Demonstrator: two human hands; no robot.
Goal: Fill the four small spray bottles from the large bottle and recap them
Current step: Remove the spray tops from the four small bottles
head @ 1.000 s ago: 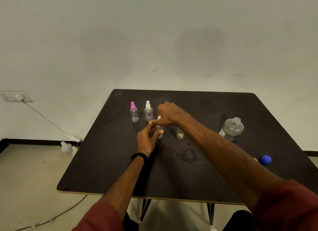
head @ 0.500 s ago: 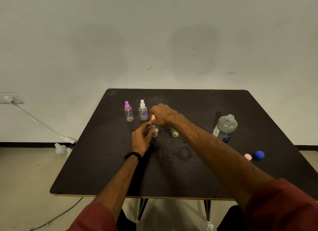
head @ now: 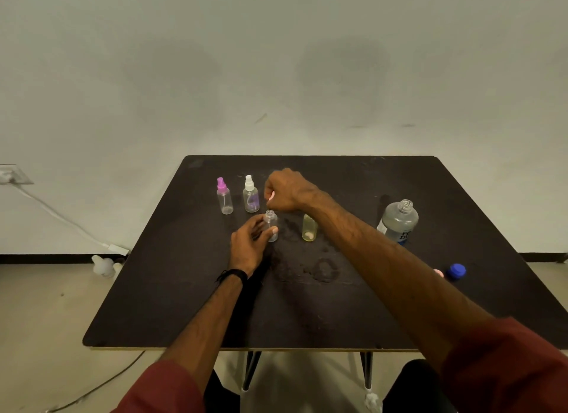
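My left hand grips a small clear bottle standing on the black table; its neck is bare. Just above it my right hand holds a pink spray cap, lifted off the neck. Behind stand two capped small bottles, one with a pink sprayer and one with a white sprayer. A yellowish small bottle stands uncapped beside my right forearm. The large clear bottle stands open at the right.
A blue cap and a pink cap lie near the table's right edge. Wet marks spread over the table's middle. On the floor at the left lie a white cable and a white plug.
My right hand has lifted the pink spray cap up off the small clear bottle, whose bare neck now shows. My left hand keeps its grip on that bottle.
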